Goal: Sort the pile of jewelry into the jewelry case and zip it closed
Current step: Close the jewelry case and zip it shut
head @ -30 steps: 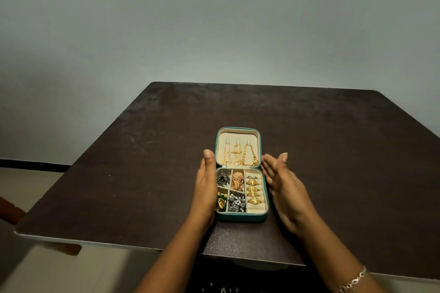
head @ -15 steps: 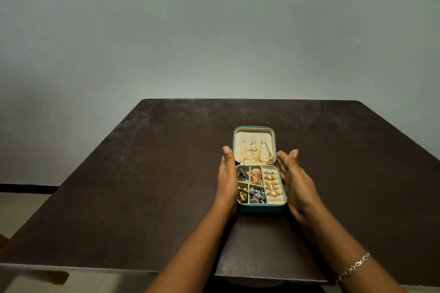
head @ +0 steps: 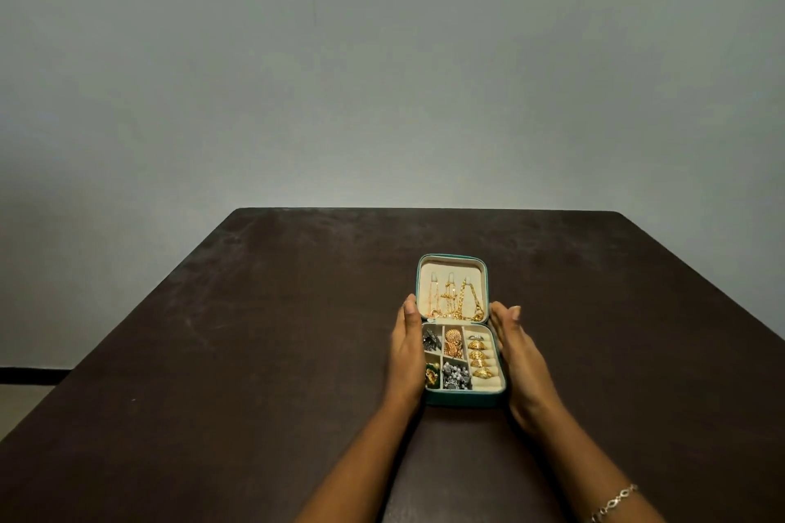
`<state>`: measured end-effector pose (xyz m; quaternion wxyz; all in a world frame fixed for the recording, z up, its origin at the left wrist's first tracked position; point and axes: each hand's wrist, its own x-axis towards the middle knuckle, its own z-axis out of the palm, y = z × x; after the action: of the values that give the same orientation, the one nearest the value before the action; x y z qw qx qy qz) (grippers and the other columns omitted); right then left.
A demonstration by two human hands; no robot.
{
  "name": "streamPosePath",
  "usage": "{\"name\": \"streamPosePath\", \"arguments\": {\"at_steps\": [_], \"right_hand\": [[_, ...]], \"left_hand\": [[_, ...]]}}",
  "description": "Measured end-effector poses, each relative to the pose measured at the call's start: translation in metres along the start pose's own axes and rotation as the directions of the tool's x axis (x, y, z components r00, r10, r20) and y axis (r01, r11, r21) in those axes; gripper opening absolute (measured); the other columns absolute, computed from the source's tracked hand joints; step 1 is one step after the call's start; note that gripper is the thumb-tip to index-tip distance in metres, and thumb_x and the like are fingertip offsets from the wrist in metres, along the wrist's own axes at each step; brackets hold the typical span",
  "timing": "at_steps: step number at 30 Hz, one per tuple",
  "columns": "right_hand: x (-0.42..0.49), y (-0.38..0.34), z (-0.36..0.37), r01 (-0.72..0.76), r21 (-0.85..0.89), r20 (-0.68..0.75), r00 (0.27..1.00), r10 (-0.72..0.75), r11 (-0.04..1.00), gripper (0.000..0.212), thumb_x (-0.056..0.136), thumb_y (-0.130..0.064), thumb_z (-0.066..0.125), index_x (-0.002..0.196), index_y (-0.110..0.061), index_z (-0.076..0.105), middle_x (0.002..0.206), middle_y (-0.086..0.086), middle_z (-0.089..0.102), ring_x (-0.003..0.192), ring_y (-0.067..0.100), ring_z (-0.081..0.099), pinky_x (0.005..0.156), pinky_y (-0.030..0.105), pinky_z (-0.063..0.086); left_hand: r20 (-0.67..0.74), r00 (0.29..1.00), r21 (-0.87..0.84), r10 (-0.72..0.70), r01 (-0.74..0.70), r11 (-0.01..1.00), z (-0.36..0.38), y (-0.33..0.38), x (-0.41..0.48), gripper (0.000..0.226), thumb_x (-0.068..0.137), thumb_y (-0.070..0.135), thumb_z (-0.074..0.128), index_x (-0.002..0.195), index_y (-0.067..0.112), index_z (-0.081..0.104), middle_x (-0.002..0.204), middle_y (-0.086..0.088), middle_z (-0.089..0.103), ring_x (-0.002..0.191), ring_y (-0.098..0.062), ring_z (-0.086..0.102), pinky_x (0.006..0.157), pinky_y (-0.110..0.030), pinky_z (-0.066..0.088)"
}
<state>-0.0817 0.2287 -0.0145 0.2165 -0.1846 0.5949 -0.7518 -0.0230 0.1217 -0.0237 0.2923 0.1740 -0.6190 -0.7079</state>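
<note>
A small green jewelry case [head: 463, 398] lies open on the dark table [head: 255, 331], its lid flat behind the tray. Gold chains [head: 454, 304] hang on the cream lid lining. The tray compartments hold gold rings [head: 479, 358], gold earrings [head: 453, 344] and dark silver pieces [head: 455, 376]. My left hand [head: 407, 352] lies with straight fingers along the case's left side. My right hand [head: 520, 357] lies with straight fingers along the right side. No loose jewelry shows on the table.
A plain grey wall stands behind the table. The table's left edge drops to a pale floor [head: 25, 403]. A silver bracelet [head: 614, 503] is on my right wrist.
The view has tilted up and shifted, so the case sits lower and more to the right in frame. Both hands have closed in against the sides of the case.
</note>
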Motion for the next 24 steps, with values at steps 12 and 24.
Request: {"name": "streamPosePath", "arguments": {"at_steps": [12,24], "right_hand": [[0.006,0.0,-0.007,0.013,0.174,-0.063,0.998,-0.002,0.985,0.067,0.078,-0.047,0.038,0.137,-0.015,0.037,0.126,0.001,0.052,0.117,0.012,0.049,0.106,0.037,0.036],[0.006,0.005,-0.004,0.06,0.163,-0.121,0.992,-0.04,0.985,0.102,0.047,-0.084,0.06,0.124,-0.018,0.052,0.114,-0.001,0.065,0.109,0.01,0.06,0.091,0.029,0.051]], "left_hand": [[-0.067,0.996,-0.129,-0.063,0.054,0.99,-0.006,-0.003,0.01,0.043,0.086,0.052,0.049,0.114,0.021,0.059,0.121,-0.007,0.059,0.11,-0.013,0.059,0.097,-0.038,0.047],[-0.019,0.998,-0.217,0.052,-0.054,0.975,-0.004,-0.006,0.008,0.033,0.089,0.038,0.037,0.107,0.011,0.046,0.1,-0.01,0.061,0.09,-0.019,0.06,0.072,-0.026,0.052]]}}
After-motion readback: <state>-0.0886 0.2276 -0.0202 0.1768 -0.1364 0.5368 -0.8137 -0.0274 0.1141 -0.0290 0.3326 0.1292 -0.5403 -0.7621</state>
